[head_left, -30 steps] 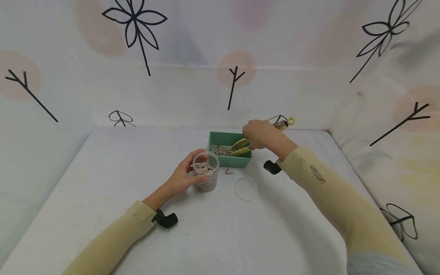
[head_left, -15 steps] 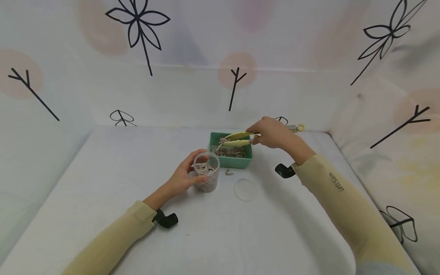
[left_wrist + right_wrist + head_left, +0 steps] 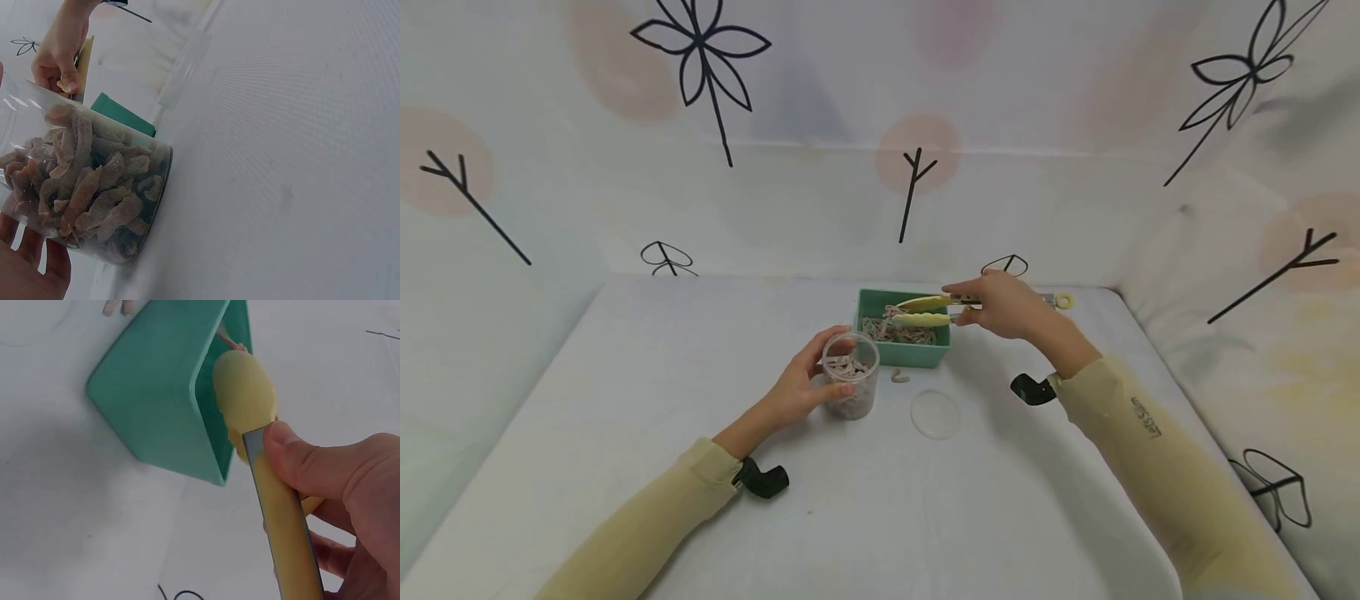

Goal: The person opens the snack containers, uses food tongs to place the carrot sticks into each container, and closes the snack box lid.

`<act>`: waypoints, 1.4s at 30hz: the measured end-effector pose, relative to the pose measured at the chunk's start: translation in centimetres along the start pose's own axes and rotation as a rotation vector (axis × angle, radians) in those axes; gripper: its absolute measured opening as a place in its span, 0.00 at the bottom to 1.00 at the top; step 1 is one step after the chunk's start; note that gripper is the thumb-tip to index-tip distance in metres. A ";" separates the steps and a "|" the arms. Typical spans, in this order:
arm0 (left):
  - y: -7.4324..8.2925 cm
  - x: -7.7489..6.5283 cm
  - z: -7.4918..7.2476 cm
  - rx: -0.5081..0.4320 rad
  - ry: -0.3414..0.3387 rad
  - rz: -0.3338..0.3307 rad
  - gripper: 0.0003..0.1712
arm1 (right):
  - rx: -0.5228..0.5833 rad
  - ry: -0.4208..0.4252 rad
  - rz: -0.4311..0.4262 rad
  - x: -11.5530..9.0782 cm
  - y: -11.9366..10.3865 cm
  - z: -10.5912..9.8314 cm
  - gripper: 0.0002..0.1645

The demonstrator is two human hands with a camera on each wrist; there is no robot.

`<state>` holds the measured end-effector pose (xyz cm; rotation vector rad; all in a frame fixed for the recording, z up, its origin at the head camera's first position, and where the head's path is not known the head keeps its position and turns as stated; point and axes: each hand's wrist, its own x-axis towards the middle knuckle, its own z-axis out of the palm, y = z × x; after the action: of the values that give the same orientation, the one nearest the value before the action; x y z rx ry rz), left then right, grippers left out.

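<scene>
My left hand (image 3: pixel 801 379) grips a clear plastic jar (image 3: pixel 857 396) that stands on the table. In the left wrist view, wrinkled brownish dried strips (image 3: pixel 100 187) fill much of the jar. My right hand (image 3: pixel 1011 304) holds yellow-tipped tongs (image 3: pixel 921 319) over the green rectangular box (image 3: pixel 913 356). Between the tong tips are some of the pale strips; more strips (image 3: pixel 887 332) lie in the box. In the right wrist view, the thumb presses on the tongs' metal arm (image 3: pixel 281 519), and one yellow tip overlaps the box's rim.
A clear round lid (image 3: pixel 936 415) lies flat on the white table (image 3: pixel 865 517), right of the jar. One loose piece (image 3: pixel 900 377) rests just in front of the green box. Patterned cloth walls (image 3: pixel 820 200) stand behind and beside the table.
The tongs have come up from inside the box with strips between their tips, then lowered slightly. My right hand has moved to the right. The left hand and jar have stayed put.
</scene>
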<state>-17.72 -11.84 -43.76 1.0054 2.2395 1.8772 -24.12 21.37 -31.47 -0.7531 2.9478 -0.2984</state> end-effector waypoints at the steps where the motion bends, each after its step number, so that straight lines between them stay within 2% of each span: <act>1: 0.0 0.0 0.0 0.000 0.001 -0.002 0.47 | 0.000 0.005 0.004 -0.1 0.1 0.0 0.32; 7: 0.2 -0.1 0.0 -0.004 0.004 -0.004 0.47 | -0.014 0.051 -0.014 -0.6 0.2 -0.8 0.32; 12: 0.2 0.0 0.1 -0.006 0.002 -0.005 0.46 | 0.028 0.087 -0.041 -1.4 -0.5 -2.3 0.33; 18: 0.3 0.0 0.1 -0.008 0.006 -0.017 0.45 | 0.074 0.139 -0.105 -2.6 -2.6 -3.9 0.34; 23: 0.3 0.0 0.1 -0.013 0.003 -0.017 0.45 | 0.061 0.156 -0.212 -3.5 -5.0 -4.7 0.34; 31: 0.2 0.0 0.1 0.007 0.005 -0.039 0.48 | -0.026 0.146 -0.392 -3.8 -7.6 -4.2 0.32; 36: 0.3 0.0 0.1 0.005 0.003 -0.051 0.47 | -0.063 0.118 -0.414 -3.8 -8.3 -3.8 0.33; 42: 0.3 0.0 0.1 -0.001 0.010 -0.051 0.46 | -0.066 0.107 -0.413 -3.7 -8.1 -3.9 0.32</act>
<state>-17.55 -11.70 -43.52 0.9325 2.2472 1.8664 -17.64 16.88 -25.83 -1.3977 2.8849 -0.2747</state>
